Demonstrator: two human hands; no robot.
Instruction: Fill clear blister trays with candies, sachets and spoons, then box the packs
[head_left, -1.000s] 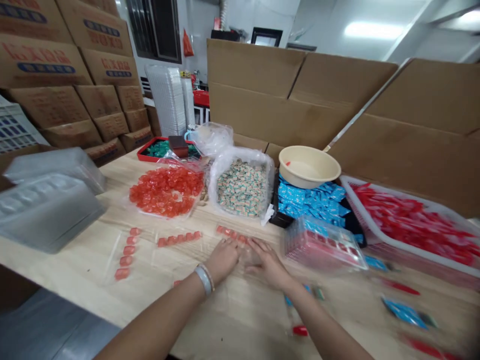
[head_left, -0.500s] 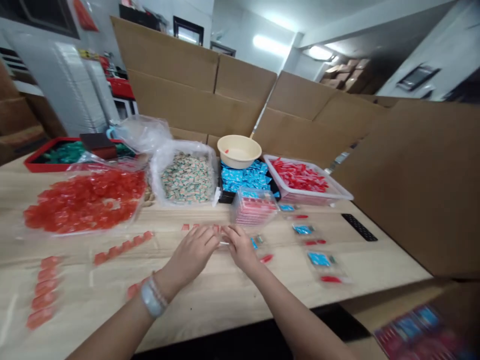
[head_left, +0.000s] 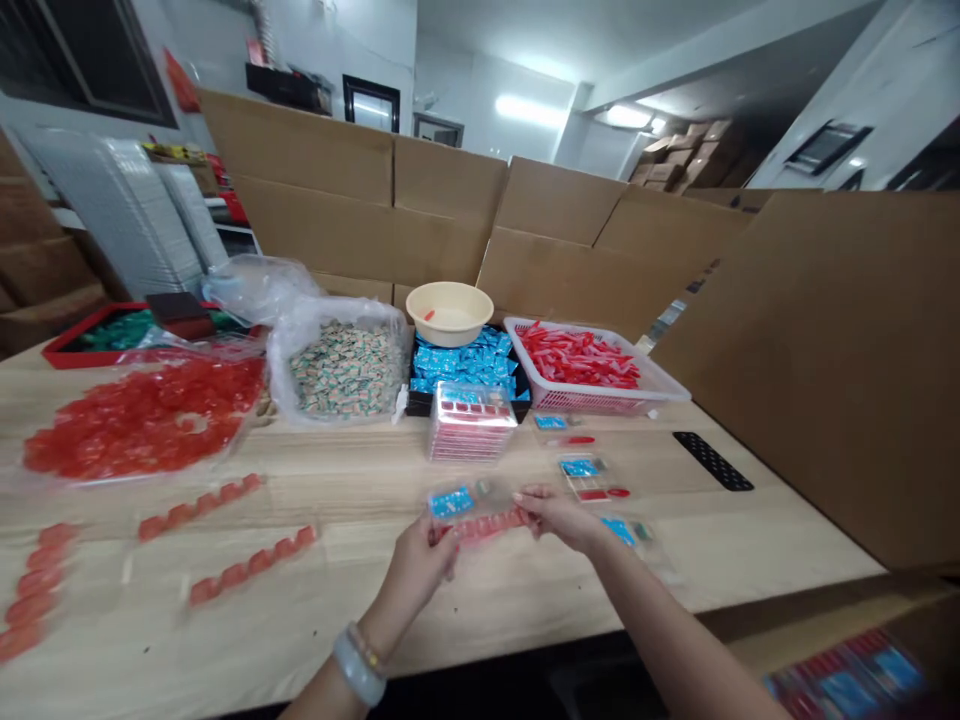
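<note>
- My left hand [head_left: 418, 567] and my right hand [head_left: 559, 518] are both pinching, fingers closed on opposite ends of a clear film strip [head_left: 476, 515], lifted just off the wood as far as I can tell.
- On the strip: a blue packet [head_left: 452, 502] at the left end and a row of red-orange sweets [head_left: 487, 525] along it.
- Beside my right hand: 2 more film pieces with blue and red contents [head_left: 581, 478].
- Below my left hand: 2 strips of red-orange sweets [head_left: 251, 558] lie on the tabletop [head_left: 525, 590].
- Ahead: a stack of clear trays [head_left: 472, 425], a bag of orange sweets [head_left: 142, 420], a bag of wrapped sweets [head_left: 345, 370], blue packets [head_left: 465, 365], a cream basin [head_left: 448, 312] and a white basket [head_left: 660, 390] of red sticks.
- Room: cardboard sheets [head_left: 825, 370] stand behind the tabletop; stacked cartons [head_left: 690, 150] in the distance.
</note>
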